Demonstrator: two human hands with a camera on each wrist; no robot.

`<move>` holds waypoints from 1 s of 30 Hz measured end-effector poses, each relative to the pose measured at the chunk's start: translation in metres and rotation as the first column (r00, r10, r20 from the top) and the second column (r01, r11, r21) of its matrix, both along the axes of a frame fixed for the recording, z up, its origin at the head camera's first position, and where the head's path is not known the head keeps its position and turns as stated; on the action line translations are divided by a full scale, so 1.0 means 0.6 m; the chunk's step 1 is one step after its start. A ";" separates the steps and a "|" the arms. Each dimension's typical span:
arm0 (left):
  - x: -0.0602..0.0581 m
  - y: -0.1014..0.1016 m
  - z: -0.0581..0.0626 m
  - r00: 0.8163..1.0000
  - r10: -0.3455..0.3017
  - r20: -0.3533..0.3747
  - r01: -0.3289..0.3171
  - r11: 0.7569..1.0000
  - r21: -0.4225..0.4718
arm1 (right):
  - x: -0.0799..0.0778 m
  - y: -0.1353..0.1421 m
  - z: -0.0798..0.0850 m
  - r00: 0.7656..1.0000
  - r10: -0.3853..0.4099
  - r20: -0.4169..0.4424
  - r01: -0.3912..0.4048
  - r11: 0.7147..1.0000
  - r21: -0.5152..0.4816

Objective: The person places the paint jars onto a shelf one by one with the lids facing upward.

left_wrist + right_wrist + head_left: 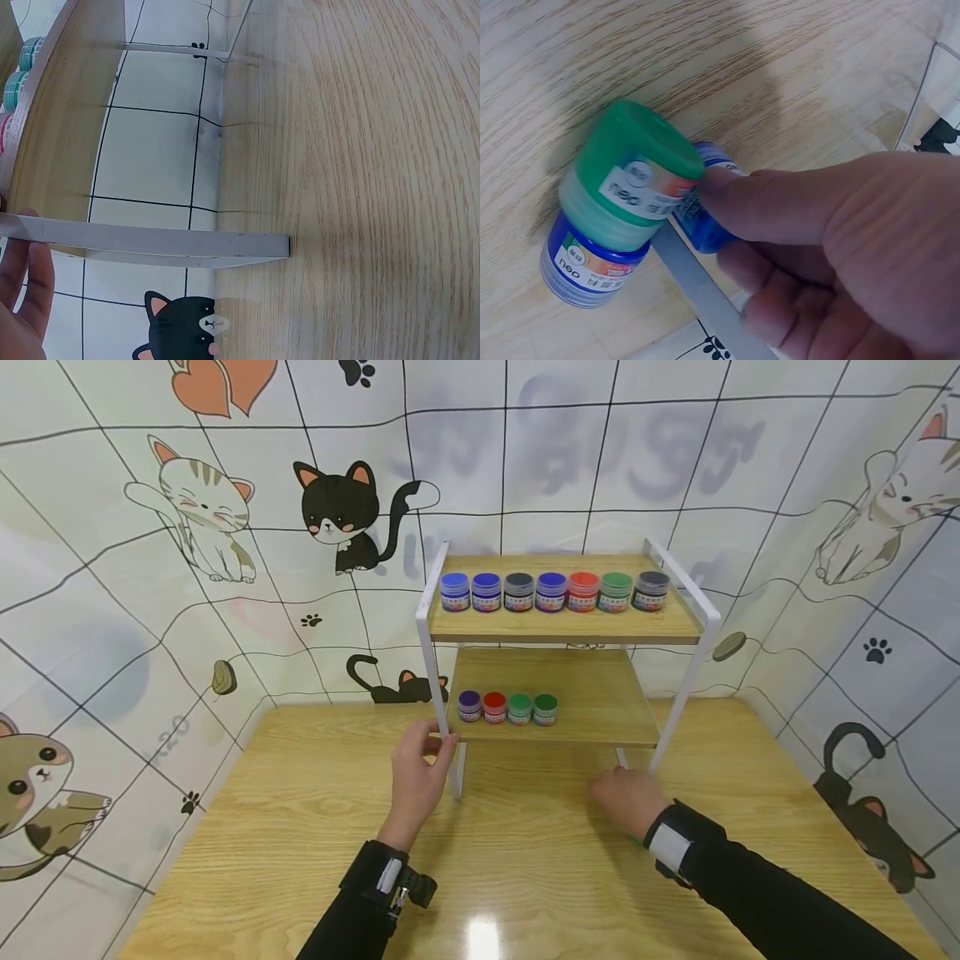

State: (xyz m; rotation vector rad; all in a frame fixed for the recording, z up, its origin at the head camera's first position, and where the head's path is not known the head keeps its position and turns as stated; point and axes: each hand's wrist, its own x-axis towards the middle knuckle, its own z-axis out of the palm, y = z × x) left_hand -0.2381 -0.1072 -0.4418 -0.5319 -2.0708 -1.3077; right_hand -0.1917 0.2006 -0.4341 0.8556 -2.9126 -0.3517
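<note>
My left hand (pixel 422 777) pinches the left front post of a two-tier shelf (pixel 555 631); in the left wrist view its fingers (pixel 34 277) lie against the white frame. Low at the shelf's right front leg is my right hand (pixel 630 802). Its thumb and curled fingers close around a blue paint jar (pixel 709 225), seen in the right wrist view and partly hidden by the thumb. A green paint jar (pixel 626 176) is tilted right beside the thumb tip, overlapping another blue jar (pixel 589 262). From the head, my hand and wrist hide almost all of these jars.
A row of several paint jars (pixel 551 592) in blue, black, red and green lines the upper board. The lower board (pixel 600 697) carries purple, red and green jars at its left. Behind the wooden table (pixel 315 827) rises a cat-patterned wall (pixel 360 635).
</note>
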 end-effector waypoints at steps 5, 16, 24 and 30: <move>-0.001 0.003 0.002 1.000 0.014 -0.016 -0.014 1.000 0.008 | -0.009 0.002 0.000 0.999 0.020 0.031 -0.020 1.000 0.002; 0.031 0.015 0.050 0.999 0.016 -0.030 -0.015 0.999 0.031 | -0.021 0.005 -0.003 0.975 0.055 0.217 -0.017 0.985 -0.174; 0.003 0.003 0.005 1.000 0.013 -0.011 -0.013 0.999 0.032 | -0.026 0.008 -0.016 0.954 0.142 0.266 -0.070 0.962 -0.262; 0.002 0.001 0.002 1.000 0.000 0.003 0.000 1.000 0.022 | -0.029 0.008 -0.020 0.946 0.186 0.265 -0.111 0.955 -0.274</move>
